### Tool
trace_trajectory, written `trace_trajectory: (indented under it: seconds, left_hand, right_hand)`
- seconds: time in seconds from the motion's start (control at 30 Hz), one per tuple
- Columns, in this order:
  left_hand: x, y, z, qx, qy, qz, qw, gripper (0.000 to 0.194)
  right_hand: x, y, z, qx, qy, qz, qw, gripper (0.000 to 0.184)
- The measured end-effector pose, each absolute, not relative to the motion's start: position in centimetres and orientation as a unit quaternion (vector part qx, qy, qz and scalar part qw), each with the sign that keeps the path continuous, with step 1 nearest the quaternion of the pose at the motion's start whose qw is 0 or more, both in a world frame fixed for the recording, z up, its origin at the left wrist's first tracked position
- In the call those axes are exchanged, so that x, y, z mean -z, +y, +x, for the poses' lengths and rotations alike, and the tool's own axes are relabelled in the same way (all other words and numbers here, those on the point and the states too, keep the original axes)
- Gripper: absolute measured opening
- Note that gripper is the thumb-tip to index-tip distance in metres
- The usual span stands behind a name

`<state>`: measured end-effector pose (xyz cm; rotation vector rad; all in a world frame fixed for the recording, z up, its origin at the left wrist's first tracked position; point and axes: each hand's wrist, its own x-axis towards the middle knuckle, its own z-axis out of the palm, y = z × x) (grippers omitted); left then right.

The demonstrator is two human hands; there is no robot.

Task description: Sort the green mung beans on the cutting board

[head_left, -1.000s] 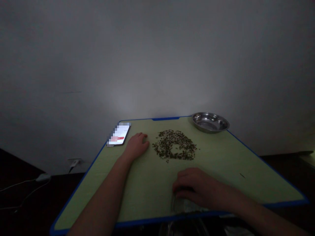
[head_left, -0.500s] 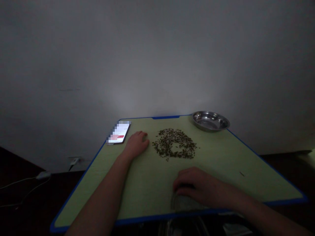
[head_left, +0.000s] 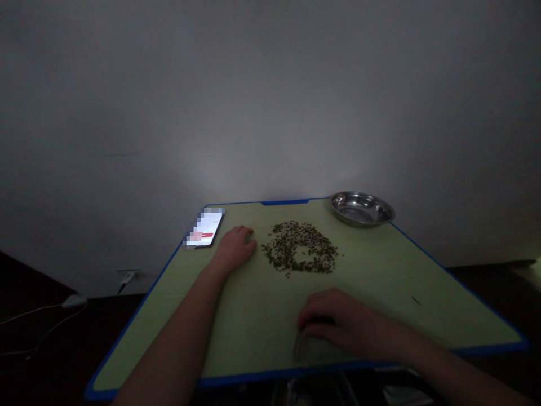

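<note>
Small dark grains, like beans or seeds [head_left: 281,259], lie spread in a loose patch at the middle of the table [head_left: 253,332], with a bare spot within the patch. To their left, my left hand [head_left: 235,245] rests on the tabletop, thumb apart from the fingers, holding nothing. Near the front edge, my right hand [head_left: 333,316] is bent over a clear round container [head_left: 316,351], its fingers curled at the rim. The dim light and the hand hide much of that container, so its exact kind is unclear.
A shallow steel bowl [head_left: 362,211] stands at the far right corner. A lit phone [head_left: 207,228] lies by the left edge. A thin dark sliver [head_left: 416,300] lies at right. The wall [head_left: 270,113] rises behind the table. Cables and a white adapter [head_left: 74,300] are at lower left.
</note>
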<state>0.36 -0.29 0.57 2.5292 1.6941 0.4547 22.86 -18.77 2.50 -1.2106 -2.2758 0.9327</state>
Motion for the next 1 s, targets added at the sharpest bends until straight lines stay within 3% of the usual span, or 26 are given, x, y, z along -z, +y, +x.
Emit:
trace_trajectory:
  seconds: [0.43, 0.7, 1.0]
  left_hand:
    - [-0.5, -0.4, 0.3, -0.154, 0.551, 0.819, 0.027, 0.04]
    - [-0.4, -0.3, 0.3, -0.153, 0.547, 0.822, 0.033, 0.04]
    - [-0.3, -0.5, 0.2, -0.162, 0.558, 0.814, 0.026, 0.036]
  right_hand:
    - [-2.8, -19.2, 23.0, -0.332, -0.811, -0.438, 0.201, 0.013]
    - [-4.0, -18.3, 25.2, -0.286, -0.773, -0.508, 0.25, 0.012]
    - [-5.8, -13.9, 28.2, -0.243, -0.666, -0.568, 0.419, 0.02]
